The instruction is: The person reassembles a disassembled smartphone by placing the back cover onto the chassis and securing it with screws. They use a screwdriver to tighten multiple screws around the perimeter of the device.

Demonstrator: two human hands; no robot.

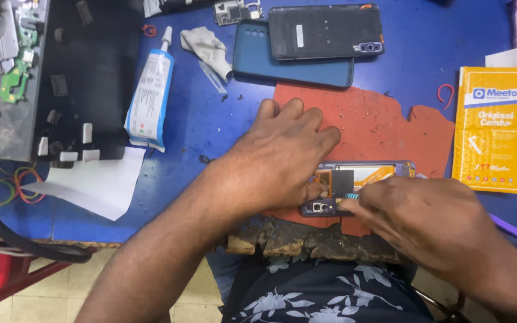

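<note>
An opened phone [363,177] with its back removed lies on a torn red mat [378,122] at the table's near edge. My left hand [279,158] lies flat over the phone's left end, pressing it down with the thumb beside the camera area. My right hand [417,212] is closed around a small tool with a blue ribbed grip [352,196], its tip at the phone's lower left part. Most of the tool is hidden in my fingers.
A dark back cover [325,31] lies on a blue phone case [294,63] at the back. A glue tube [149,93], a grey rag [206,49], a yellow packet [490,128], white paper [97,182], rubber bands [4,185] and a parts tray [7,78] surround the mat.
</note>
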